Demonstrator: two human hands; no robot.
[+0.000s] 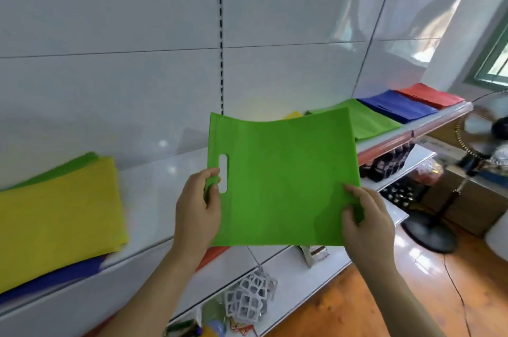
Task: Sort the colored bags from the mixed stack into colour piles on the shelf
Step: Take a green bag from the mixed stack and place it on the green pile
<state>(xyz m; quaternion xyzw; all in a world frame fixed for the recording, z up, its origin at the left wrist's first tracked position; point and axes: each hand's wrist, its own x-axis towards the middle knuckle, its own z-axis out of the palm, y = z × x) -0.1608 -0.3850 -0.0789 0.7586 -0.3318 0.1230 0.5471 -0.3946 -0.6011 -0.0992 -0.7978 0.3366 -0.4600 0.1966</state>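
Green bag (283, 180) between both gripping hands

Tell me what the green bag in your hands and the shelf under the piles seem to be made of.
The green bag looks like non-woven fabric: matte, no shine, stiff enough to hold a gentle curve, with a die-cut handle slot. The shelf looks like white painted metal or laminate, glossy, since light spots reflect off it; which one I cannot tell. Left hand and right hand pinch the bag's edges.

Bright daylight from the window (494, 61), glare on the glossy wall panels (398, 20), wide-angle bending at the edges.
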